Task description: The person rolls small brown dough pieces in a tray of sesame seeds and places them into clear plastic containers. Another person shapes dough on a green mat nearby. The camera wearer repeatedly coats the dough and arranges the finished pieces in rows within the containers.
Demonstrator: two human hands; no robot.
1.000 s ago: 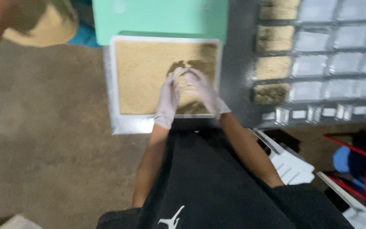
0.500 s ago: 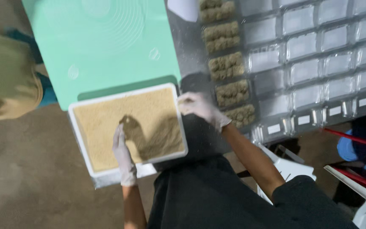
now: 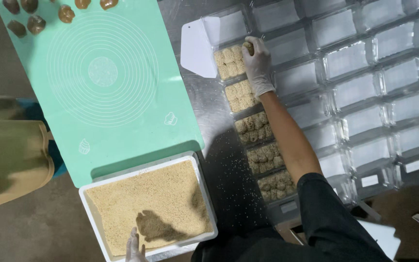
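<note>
My right hand (image 3: 257, 63), gloved in white, pinches one crumb-coated ball (image 3: 249, 47) between the fingertips, closed round it over the far corner of the top filled tray (image 3: 230, 62). That clear plastic tray already holds about six coated balls, packed side by side. Below it, running back toward me along the steel worktop (image 3: 229, 170), stand four more filled trays (image 3: 263, 157) of the same kind, so five filled ones in a line, each with a cluster of coated balls; I cannot count every ball exactly. To the right of that line the worktop is covered with rows of empty clear trays (image 3: 364, 97), lids open. Just left of the top tray lies one white scraper (image 3: 198, 47), flat on the steel.

My left hand (image 3: 136, 248), also gloved, shows only its fingertips at the near edge of the white crumb bin (image 3: 205, 194); they are stretched out flat, holding nothing that I can see, resting at the crumbs (image 3: 146, 204). The bin is filled with a level bed of pale crumbs, and loose crumbs lie scattered on the steel beside it.

Beyond the bin lies one green baking mat (image 3: 103, 87). At its far left corner sit about seven brown uncoated balls (image 3: 35, 22). A person's tan sleeve (image 3: 10, 155) shows at the left edge.
</note>
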